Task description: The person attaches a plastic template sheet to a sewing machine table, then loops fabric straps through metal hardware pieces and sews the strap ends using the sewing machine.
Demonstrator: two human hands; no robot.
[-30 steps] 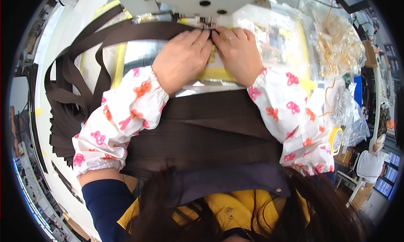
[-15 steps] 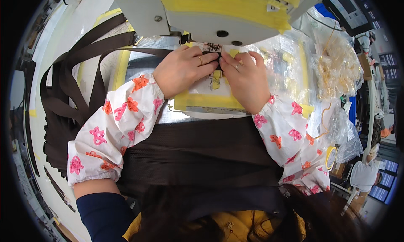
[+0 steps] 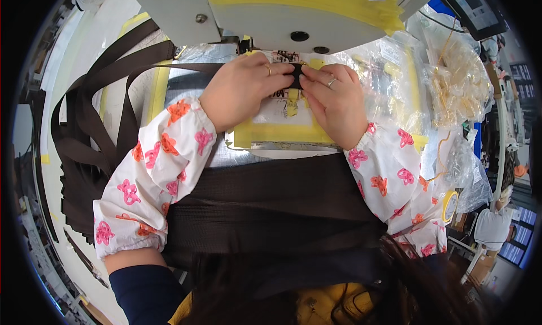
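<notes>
My left hand (image 3: pixel 245 93) and my right hand (image 3: pixel 339 102) meet under the machine head (image 3: pixel 282 17), their fingertips closed on a short dark piece of tape (image 3: pixel 295 76). A brown tape (image 3: pixel 192 66) runs leftward from behind my left fingers. Below their fingertips lies a pale plate edged with yellow tape (image 3: pixel 291 136). Long brown zipper-like strips (image 3: pixel 271 201) lie stacked across the front below my forearms, and more loops (image 3: pixel 84 150) hang at the left.
Crumpled clear bags with yellow cord (image 3: pixel 454 93) lie at the right, near a yellow tape roll (image 3: pixel 449 206). A small screen (image 3: pixel 471 11) stands at the upper right. A person in white (image 3: pixel 491 229) is farther right.
The view has shifted, showing more of the machine head and placing both hands lower in the picture. The fingertips stay together on the dark tape; my right hand has turned slightly.
</notes>
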